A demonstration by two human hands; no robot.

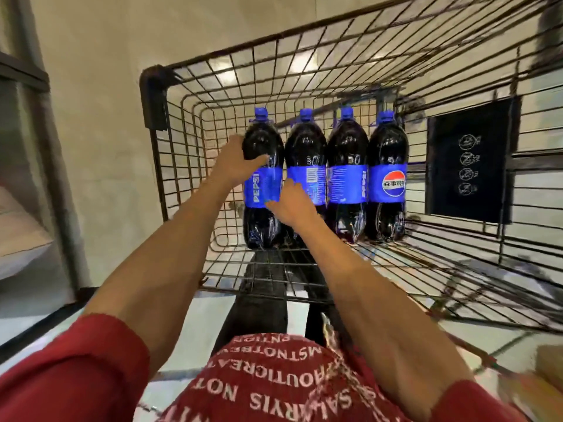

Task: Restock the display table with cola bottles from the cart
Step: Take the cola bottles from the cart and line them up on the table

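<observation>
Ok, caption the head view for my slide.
Left hand grips, right hand touches the leftmost blue-labelled dark cola bottle in a black wire cart.
</observation>
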